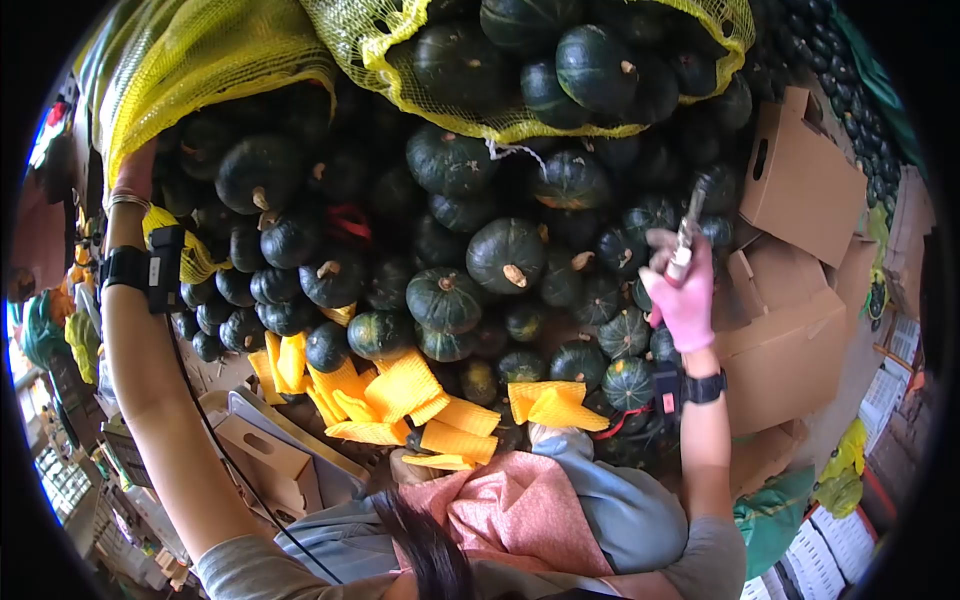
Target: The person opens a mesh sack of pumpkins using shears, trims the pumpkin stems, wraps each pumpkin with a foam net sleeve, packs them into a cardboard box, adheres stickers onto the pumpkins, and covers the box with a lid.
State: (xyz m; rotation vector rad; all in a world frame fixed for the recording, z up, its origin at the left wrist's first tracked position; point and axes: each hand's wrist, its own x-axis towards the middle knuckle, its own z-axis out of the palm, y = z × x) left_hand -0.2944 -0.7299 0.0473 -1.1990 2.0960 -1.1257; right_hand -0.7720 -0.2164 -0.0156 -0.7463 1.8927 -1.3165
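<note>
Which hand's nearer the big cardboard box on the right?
Right. The right hand is beside the box; the left hand is across the squash, at the yellow net.

Tool (pixel 687 232) blurred; left hand (pixel 136 172) part-hidden (yellow net (pixel 215 65)).

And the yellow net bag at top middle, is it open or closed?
The net bag is open: its mouth is spread wide, and dark green squashes show inside.
</note>
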